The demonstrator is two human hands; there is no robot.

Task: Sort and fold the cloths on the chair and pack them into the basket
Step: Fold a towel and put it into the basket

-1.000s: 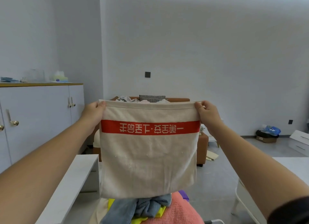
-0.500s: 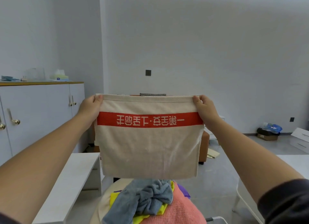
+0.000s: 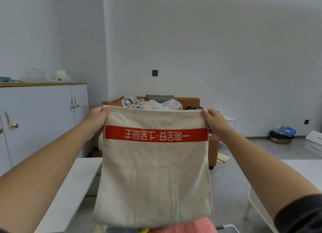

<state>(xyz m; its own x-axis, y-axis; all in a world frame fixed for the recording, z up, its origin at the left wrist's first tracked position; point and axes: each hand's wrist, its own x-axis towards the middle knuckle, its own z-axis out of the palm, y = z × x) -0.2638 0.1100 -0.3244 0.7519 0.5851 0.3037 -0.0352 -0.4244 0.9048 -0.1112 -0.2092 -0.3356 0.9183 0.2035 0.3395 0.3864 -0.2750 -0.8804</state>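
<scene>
We hold the beige cloth (image 3: pixel 155 177) hanging flat before us above a pink cloth (image 3: pixel 188 226), seemingly the waiting pile, left hand (image 3: pixel 97 116) and right hand (image 3: pixel 214 119) each a closed grip pinching a top corner; holding corners level and taut should give a square fold.

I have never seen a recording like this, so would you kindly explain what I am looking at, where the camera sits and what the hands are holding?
No machine is involved: these are a person's two bare hands. The picture comes from a camera worn on the head, looking forward and down, so both arms reach in from below. The left hand and the right hand each pinch a top corner of a beige towel with a red band, hanging flat. Under its lower edge a pink cloth peeks out. Behind stand a brown sofa and a white cabinet.
</scene>
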